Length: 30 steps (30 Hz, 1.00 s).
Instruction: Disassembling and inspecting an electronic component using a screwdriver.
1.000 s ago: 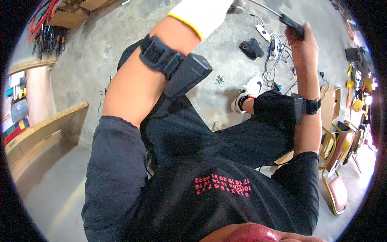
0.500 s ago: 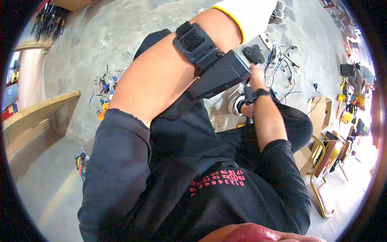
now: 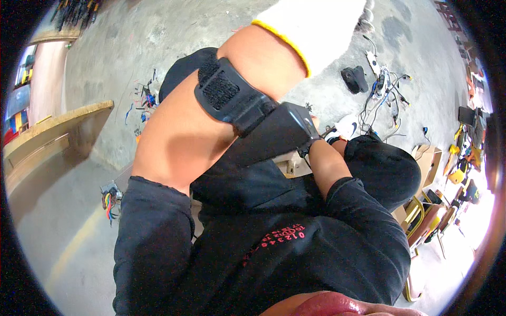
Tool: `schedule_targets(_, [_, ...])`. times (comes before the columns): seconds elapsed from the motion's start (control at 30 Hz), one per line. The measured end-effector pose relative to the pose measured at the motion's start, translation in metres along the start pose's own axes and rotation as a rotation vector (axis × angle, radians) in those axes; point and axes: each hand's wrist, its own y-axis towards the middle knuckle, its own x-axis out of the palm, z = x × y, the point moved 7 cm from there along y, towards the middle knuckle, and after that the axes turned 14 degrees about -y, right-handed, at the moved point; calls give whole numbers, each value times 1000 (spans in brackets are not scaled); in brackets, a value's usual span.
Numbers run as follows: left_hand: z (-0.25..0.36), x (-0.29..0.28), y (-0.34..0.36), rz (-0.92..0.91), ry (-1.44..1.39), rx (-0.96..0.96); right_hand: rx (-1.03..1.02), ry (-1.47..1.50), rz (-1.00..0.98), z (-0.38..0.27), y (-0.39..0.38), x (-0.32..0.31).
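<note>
My left hand (image 3: 316, 31) wears a white knitted glove with a yellow cuff edge and is raised close to the view, at the top centre. Its fingers run toward the upper edge; only grey bits show past the glove, so their pose is unclear. A black strap (image 3: 224, 95) wraps my left forearm and carries a black box-shaped device (image 3: 282, 131). My bare right hand (image 3: 315, 121), with a dark band at the wrist, is close behind that device. The device hides most of its fingers and anything they hold.
Cables and plugs (image 3: 387, 89) lie on the concrete floor beside a black lump (image 3: 354, 79). Small wired parts (image 3: 147, 99) and a metal piece with coloured wires (image 3: 110, 197) lie left. A wooden bench (image 3: 63, 124) stands far left; a cardboard box (image 3: 429, 160) and chairs (image 3: 427, 221) stand right.
My gloved left arm has shifted slightly left and down. My right hand has moved left, in behind the black device. The floor and cables appear farther right and lower.
</note>
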Motion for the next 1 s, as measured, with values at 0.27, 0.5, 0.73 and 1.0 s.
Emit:
schedule_targets(0.27, [9, 0, 9, -8, 40, 66, -529, -1308, -21, -15, 42, 37])
schedule_targets(0.5, [15, 1, 13, -6, 67, 121, -636, -1624, 86, 12, 72, 45])
schedule_targets(0.73, [14, 5, 14, -8, 98, 152, -450, -1540, 70, 5, 54, 35])
schedule_targets(1.0, [9, 44, 39, -141, 29, 158, -649, -1595, 317, -121, 1, 0])
